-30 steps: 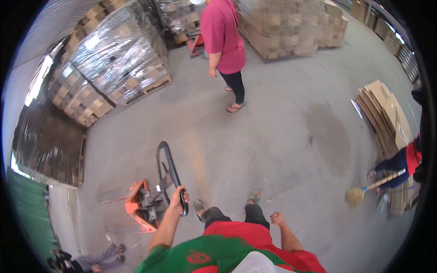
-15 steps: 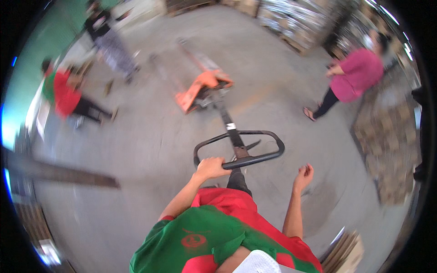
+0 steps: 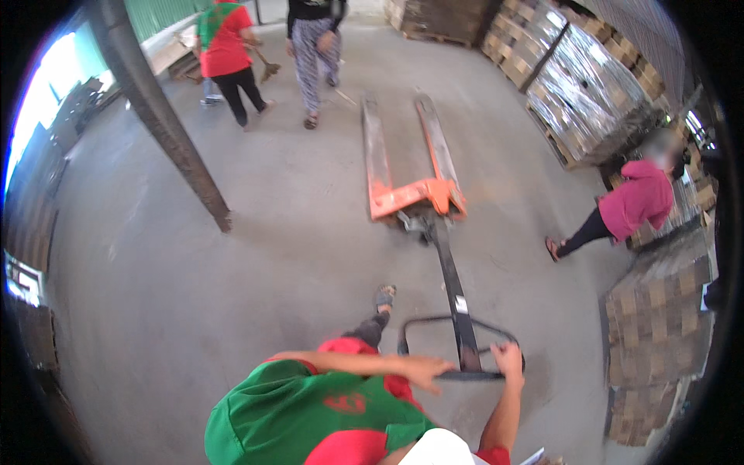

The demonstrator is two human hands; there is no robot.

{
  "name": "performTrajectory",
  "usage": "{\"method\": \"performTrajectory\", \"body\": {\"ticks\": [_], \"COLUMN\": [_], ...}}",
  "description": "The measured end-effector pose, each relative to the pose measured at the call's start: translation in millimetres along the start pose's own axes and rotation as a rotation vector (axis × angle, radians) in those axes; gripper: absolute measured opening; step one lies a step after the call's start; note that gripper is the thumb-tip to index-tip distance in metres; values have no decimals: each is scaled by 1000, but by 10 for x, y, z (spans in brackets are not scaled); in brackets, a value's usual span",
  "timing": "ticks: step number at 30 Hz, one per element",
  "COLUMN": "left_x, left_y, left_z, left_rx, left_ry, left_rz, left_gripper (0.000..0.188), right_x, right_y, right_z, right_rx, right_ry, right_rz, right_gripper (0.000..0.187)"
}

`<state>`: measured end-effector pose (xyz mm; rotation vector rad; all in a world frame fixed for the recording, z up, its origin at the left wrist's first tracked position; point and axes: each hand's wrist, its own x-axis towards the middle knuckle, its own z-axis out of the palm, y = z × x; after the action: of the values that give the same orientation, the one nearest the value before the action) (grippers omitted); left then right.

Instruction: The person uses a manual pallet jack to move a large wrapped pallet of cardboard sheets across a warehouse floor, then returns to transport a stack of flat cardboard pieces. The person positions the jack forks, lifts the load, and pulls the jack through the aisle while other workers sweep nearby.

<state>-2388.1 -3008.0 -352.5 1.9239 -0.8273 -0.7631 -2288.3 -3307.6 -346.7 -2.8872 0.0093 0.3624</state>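
An orange pallet jack [image 3: 415, 196] stands on the concrete floor ahead of me, its two forks pointing away. Its black loop handle [image 3: 474, 376] is tilted toward my body. My right hand [image 3: 508, 360] is closed around the right end of the loop. Beside the near bar's left part is my left hand [image 3: 422, 372], fingers stretched out and apart; whether a fingertip touches the bar I cannot tell. My left forearm crosses in front of my green and red shirt.
A brown post [image 3: 167, 128] rises at the left. Wrapped pallet loads [image 3: 585, 93] and stacked cartons [image 3: 655, 325] line the right side, where a person in pink [image 3: 639, 200] stands. Farther off are a person in red and green [image 3: 226, 43] by a broom [image 3: 269, 68] and one in patterned trousers [image 3: 311, 66].
My left hand has come off the handle, and my right hand, free before, now grips it. The view has turned left; the pallet jack sits farther right and its forks point straighter ahead.
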Motion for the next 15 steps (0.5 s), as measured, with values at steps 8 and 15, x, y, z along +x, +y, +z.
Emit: {"method": "performTrajectory", "body": {"ticks": [8, 15], "left_x": [-915, -1833], "left_y": [-165, -568], "left_z": [182, 319], "left_rx": [58, -133], "left_ry": [-3, -273], "left_rz": [130, 262], "left_gripper": [85, 82], "right_x": [-2012, -3310], "right_y": [264, -334], "right_z": [1288, 2209], "right_rx": [296, 179], "right_ry": [758, 940], "right_rz": [117, 643], "right_gripper": [20, 31]}}
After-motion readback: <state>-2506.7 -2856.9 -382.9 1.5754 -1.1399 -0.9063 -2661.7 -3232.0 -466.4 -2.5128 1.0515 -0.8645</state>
